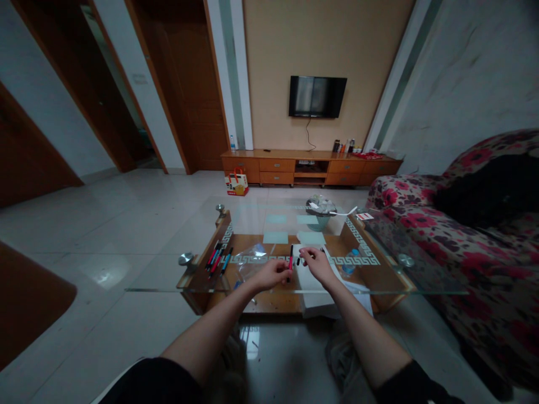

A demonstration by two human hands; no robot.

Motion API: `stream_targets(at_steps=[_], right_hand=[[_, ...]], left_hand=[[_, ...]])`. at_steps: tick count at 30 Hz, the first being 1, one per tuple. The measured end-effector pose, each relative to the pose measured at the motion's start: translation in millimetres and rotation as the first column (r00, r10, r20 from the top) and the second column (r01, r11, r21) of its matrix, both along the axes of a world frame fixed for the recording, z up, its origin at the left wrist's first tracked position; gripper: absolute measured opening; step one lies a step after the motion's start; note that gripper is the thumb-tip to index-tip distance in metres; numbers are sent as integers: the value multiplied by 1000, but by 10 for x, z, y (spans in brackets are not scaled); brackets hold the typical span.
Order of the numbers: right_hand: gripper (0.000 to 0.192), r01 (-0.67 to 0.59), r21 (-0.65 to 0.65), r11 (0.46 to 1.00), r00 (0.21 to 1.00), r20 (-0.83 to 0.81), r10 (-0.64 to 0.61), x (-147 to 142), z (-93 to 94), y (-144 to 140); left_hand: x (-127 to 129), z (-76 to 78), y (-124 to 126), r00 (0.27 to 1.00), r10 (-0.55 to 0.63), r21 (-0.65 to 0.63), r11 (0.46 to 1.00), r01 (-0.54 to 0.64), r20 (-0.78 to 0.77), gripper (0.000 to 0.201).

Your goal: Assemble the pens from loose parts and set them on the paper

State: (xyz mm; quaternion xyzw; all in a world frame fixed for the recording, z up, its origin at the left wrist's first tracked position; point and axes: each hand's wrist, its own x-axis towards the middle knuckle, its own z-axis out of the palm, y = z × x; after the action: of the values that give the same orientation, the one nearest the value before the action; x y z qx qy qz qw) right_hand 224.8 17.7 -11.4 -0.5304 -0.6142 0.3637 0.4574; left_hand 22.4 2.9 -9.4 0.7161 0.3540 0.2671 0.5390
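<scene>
Fingers of the left hand (273, 274) are curled in around a red pen (290, 261), pinching it near its lower part so that it stands close to upright above the glass table (168, 280). The thumb and forefinger do the gripping; the other fingers are folded loosely under them. Just beside it, the right hand (316, 264) has its fingertips drawn together on a small dark piece (300, 260), most likely the pen's cap, though it is too small to be sure. That hand's knuckles are raised and its fingers bent, not spread. The two hands sit near each other, almost touching, over the near middle of the table.

Beneath the right hand lies a white sheet of paper (311, 283), part of it hanging past the table's near edge. Left of the left hand is a crumpled clear plastic bag (248, 259), and further left a loose bunch of pens (217, 258), red, blue and black, lying on the glass at a slant. A plastic bottle (350, 261) shows on the lower wooden shelf to the right. At the far end of the table stands a bowl (320, 210) of small things. A flowered sofa (455, 235) runs along the right side, and a television (317, 96) hangs on the far wall above a low wooden cabinet (311, 166)
</scene>
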Motion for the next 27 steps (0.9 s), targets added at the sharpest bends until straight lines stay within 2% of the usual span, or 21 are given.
stream_targets(at_steps=[4, 7, 16, 27], right_hand=[[32, 55, 111, 992, 961, 265, -83, 112, -19, 17], [30, 46, 124, 991, 925, 368, -89, 151, -49, 13], [21, -65, 139, 988, 901, 434, -2, 88, -165, 6], [32, -156, 139, 978, 852, 520, 61, 56, -66, -131]], left_hand=[[3, -15, 21, 995, 99, -73, 993, -96, 34, 27], [1, -3, 13, 991, 127, -130, 984, -120, 43, 27], [13, 68, -20, 989, 144, -127, 982, -138, 42, 25], [0, 14, 11, 990, 140, -103, 985, -136, 31, 26]])
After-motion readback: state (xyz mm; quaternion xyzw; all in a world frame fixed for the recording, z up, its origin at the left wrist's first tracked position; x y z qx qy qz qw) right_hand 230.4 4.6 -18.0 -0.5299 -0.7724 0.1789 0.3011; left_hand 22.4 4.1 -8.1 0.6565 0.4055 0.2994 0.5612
